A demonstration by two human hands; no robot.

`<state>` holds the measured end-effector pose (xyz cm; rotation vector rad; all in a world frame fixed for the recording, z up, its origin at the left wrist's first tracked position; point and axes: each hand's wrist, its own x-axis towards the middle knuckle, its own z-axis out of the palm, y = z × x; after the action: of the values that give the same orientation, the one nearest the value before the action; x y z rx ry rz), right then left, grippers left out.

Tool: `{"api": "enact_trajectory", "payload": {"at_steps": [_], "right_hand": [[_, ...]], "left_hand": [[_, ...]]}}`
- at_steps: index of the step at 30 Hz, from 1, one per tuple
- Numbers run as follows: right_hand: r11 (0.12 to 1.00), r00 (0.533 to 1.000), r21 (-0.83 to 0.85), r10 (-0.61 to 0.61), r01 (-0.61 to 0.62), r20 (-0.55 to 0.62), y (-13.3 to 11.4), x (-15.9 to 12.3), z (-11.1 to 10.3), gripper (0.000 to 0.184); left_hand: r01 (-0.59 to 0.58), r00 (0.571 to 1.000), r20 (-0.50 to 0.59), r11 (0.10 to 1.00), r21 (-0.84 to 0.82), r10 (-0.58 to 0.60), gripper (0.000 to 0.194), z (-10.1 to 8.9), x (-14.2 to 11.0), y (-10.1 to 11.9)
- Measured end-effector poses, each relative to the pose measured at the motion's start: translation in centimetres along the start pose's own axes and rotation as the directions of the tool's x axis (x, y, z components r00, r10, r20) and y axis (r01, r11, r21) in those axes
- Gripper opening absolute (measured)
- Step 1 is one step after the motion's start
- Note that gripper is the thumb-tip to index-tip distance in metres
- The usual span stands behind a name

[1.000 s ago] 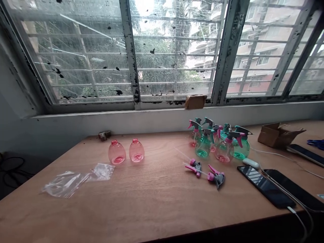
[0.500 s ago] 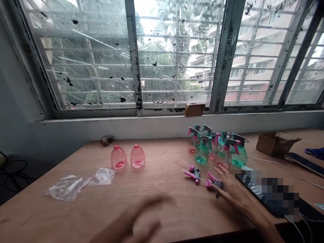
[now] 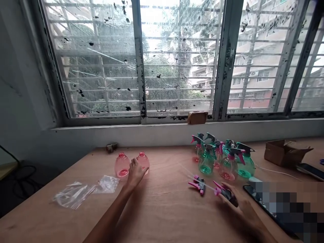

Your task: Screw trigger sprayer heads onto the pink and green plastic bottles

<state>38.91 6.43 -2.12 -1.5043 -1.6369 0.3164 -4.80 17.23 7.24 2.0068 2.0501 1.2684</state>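
Observation:
Two headless pink spray bottles stand upright on the left of the table. My left hand [image 3: 136, 173] is closed on the right-hand pink bottle [image 3: 143, 159], its fingers hiding part of the body. Close beside it stands the other pink bottle [image 3: 121, 165]. At the right, my right hand [image 3: 239, 202] has its fingers around a pink and grey trigger spray head [image 3: 224, 193], whose clear tube points left. A second trigger spray head [image 3: 198, 185] lies on the wood just left of that hand.
Several pink and green bottles with spray heads, among them a green bottle [image 3: 205, 163], cluster behind my right hand. Clear plastic bags [image 3: 76, 194] lie at left. A phone [image 3: 263, 206], partly blurred out, and a cardboard box [image 3: 286, 153] are at right. A window is behind.
My left hand has moved from the near table edge forward to the right-hand pink bottle. My right hand has closed around the nearer spray head. The view has tilted slightly up.

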Motion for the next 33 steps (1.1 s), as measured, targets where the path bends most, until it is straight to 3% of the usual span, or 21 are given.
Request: {"api": "enact_trajectory", "payload": {"at_steps": [3, 6, 8, 10, 13, 18, 22, 25, 29, 33], "right_hand": [[0.994, 0.993, 0.095, 0.060, -0.050, -0.102, -0.7, -0.6, -0.9, 0.049], [0.995, 0.983, 0.043, 0.100, -0.095, -0.156, -2.4, -1.7, -0.8, 0.051], [0.989, 0.975, 0.005, 0.144, -0.145, -0.170, -4.0, -2.3, -0.1, 0.063], [0.985, 0.970, 0.053, 0.174, -0.167, -0.171, -5.5, -2.3, 0.9, 0.067], [0.964, 0.978, 0.225, 0.170, -0.141, -0.119, -7.0, -1.9, 2.6, 0.065], [0.800, 0.981, 0.583, 0.191, -0.140, -0.027, -7.6, -2.4, 3.8, 0.055], [0.544, 0.937, 0.810, 0.348, -0.217, 0.017, -7.6, -3.6, 3.5, 0.048], [0.378, 0.898, 0.900, 0.438, -0.217, 0.032, -7.8, -3.9, 3.2, 0.048], [0.365, 0.899, 0.918, 0.438, -0.158, -0.019, -7.9, -3.6, 3.1, 0.042], [0.392, 0.919, 0.907, 0.394, -0.156, -0.013, -7.8, -3.5, 3.1, 0.040]], "left_hand": [[-0.054, 0.994, 0.092, 0.997, -0.061, 0.060, 0.033, -0.8, -2.1, 0.8], [-0.150, 0.970, 0.168, 0.975, -0.161, 0.177, 0.040, -1.6, -7.0, 2.0], [-0.187, 0.951, 0.200, 0.953, -0.237, 0.236, 0.068, -1.6, -11.0, 2.6], [-0.189, 0.947, 0.197, 0.934, -0.303, 0.255, 0.082, -1.1, -14.5, 2.9], [-0.130, 0.964, 0.169, 0.921, -0.367, 0.204, 0.079, 0.2, -17.6, 2.9], [-0.082, 0.960, 0.196, 0.869, -0.488, 0.201, 0.075, 1.4, -18.2, 2.8], [-0.085, 0.943, 0.229, 0.841, -0.534, 0.240, 0.076, 0.6, -18.3, 3.1], [-0.085, 0.960, 0.190, 0.860, -0.504, 0.206, 0.072, -0.3, -18.3, 3.3], [-0.099, 0.981, 0.108, 0.897, -0.430, 0.160, 0.077, -1.1, -17.9, 3.7], [-0.094, 0.985, 0.091, 0.901, -0.423, 0.146, 0.069, -1.5, -17.7, 4.1]]}}
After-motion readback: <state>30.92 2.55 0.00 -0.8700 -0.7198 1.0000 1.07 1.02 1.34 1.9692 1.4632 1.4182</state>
